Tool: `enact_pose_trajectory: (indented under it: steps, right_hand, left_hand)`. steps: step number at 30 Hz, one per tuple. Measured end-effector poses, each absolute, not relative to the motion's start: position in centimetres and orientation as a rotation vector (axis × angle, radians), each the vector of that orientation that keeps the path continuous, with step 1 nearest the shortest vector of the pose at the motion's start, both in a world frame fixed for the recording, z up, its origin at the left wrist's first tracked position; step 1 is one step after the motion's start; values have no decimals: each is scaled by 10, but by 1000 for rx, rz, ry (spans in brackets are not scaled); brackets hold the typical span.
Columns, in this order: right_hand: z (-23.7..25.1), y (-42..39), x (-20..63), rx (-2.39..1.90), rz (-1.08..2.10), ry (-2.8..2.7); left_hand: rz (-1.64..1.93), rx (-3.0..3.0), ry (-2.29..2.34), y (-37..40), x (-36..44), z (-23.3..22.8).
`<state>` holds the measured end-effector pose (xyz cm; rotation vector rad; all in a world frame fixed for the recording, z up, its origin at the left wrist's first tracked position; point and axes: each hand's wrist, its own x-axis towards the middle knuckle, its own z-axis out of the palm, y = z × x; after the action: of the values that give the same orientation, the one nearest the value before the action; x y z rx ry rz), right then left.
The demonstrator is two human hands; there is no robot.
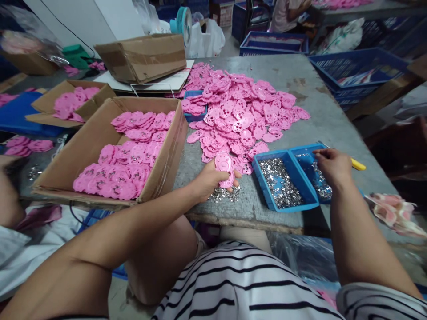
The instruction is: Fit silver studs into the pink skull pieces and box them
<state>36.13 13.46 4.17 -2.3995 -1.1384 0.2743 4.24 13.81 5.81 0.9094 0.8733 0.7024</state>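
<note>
**Piece (224,168) in the left hand (207,181), right hand (335,169) over the bits (322,186)**

The pink piece lies in the left hand, gripped between the thumb on its upper face and the fingers beneath. That hand is closed around the piece's lower part, and the rest of it juts out past the thumb toward the heap (250,106) of similar pink pieces. The heap spreads over the table (273,66) just beyond the hand, its near edge close to the held piece. A small cluster (225,194) of shiny metal bits sits on the table right below the left hand, on the near side of the piece.

The right hand, well apart from the piece, is over the right tray (304,167), with its fingers bent and the tips drawn together (whether they pinch a bit, I cannot tell). Metal bits lie in this tray, partly behind the hand. The left tray (298,207), side by side with it, holds more bits and stands between the two hands.

To the left of the held piece, beyond the forearm, a carton (170,160) contains rows of pink pieces, many with metal on them. A yellow handle (358,164) lies just beside the right wrist.
</note>
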Motion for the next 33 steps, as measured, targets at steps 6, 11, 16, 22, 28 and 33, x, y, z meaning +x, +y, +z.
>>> enact_pose_trajectory:
  steps: [6, 11, 16, 22, 28, 33]
  right_hand:
    - [77, 127, 314, -1929, 632, -835]
    - [57, 115, 256, -1415, 1078, -1087]
    - [39, 106, 213, -1132, 1089, -1370]
    - [33, 107, 205, -1138, 771, -1496]
    - [26, 103, 202, -1153, 485, -1586]
    - [20, 103, 193, -1187, 360, -1596]
  left_hand:
    - [703, 902, 870, 139, 42, 57]
    - [712, 892, 868, 137, 43, 56]
    - [741, 865, 858, 135, 44, 57]
    - [786, 869, 863, 134, 44, 58]
    - [803, 877, 873, 132, 45, 60]
    - [854, 869, 926, 132, 47, 59]
